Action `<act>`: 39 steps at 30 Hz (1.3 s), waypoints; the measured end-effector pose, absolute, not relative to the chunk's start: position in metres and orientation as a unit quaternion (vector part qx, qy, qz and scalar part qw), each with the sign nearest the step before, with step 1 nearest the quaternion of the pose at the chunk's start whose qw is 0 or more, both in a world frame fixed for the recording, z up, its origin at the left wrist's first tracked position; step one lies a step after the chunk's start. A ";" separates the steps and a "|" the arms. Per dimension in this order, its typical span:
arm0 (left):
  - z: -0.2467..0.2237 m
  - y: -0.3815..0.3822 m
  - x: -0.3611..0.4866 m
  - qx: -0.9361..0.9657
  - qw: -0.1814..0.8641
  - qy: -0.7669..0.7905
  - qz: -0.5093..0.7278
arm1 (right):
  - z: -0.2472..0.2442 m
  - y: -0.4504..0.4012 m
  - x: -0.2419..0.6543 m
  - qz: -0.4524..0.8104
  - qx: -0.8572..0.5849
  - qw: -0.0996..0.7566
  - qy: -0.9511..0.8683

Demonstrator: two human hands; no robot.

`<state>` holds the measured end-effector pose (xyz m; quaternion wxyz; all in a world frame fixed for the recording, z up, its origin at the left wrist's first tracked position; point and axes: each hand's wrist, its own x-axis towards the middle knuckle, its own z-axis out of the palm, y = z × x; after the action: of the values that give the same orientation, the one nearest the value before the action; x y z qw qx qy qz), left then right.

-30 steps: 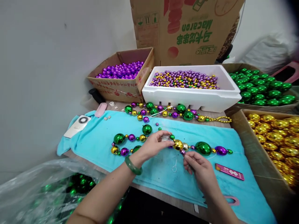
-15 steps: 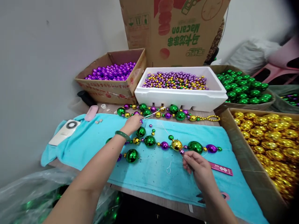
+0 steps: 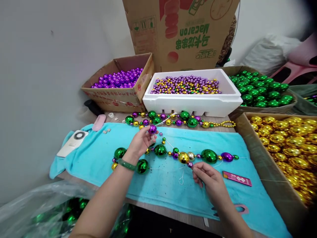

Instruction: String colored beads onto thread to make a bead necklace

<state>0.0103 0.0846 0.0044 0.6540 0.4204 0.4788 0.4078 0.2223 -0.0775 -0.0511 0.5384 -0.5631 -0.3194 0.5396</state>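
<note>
My left hand (image 3: 141, 142), a green bangle on its wrist, holds a shiny purple bead (image 3: 152, 129) at its fingertips above the turquoise towel (image 3: 158, 185). My right hand (image 3: 209, 177) pinches a small purple bead (image 3: 190, 164) beneath a large gold bead (image 3: 183, 157). A small green bead (image 3: 175, 150) is on the same thread, which runs up toward the left hand. Behind lies a strand of green, purple and gold beads, including a big green bead (image 3: 209, 156). Another green bead (image 3: 142, 166) lies below my left wrist.
A finished-looking bead strand (image 3: 192, 122) lies along the towel's far edge. Behind stand a white foam box (image 3: 190, 100) of small beads and a carton (image 3: 111, 99) of purple ones. Gold beads fill a right-hand carton (image 3: 269, 185). Pink-handled scissors (image 3: 244, 209) lie near the front.
My left hand has drawn back toward me from the far strand, and the purple bead now shows at its fingertips. The gold bead by my right hand has shifted slightly left.
</note>
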 end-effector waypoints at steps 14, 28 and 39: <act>0.007 0.049 0.010 0.203 0.812 0.317 0.445 | -0.043 -0.082 0.216 0.540 -0.578 0.524 -0.314; 0.016 0.031 0.020 0.355 0.758 0.344 0.425 | -0.041 -0.075 0.217 0.548 -0.590 0.507 -0.307; 0.013 0.031 0.023 0.415 0.747 0.359 0.375 | -0.036 -0.069 0.215 0.561 -0.609 0.480 -0.290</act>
<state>0.0228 0.0310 0.0134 0.7472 0.4146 0.3589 0.3754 0.2152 -0.0691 -0.0357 0.4802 -0.6091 -0.2900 0.5606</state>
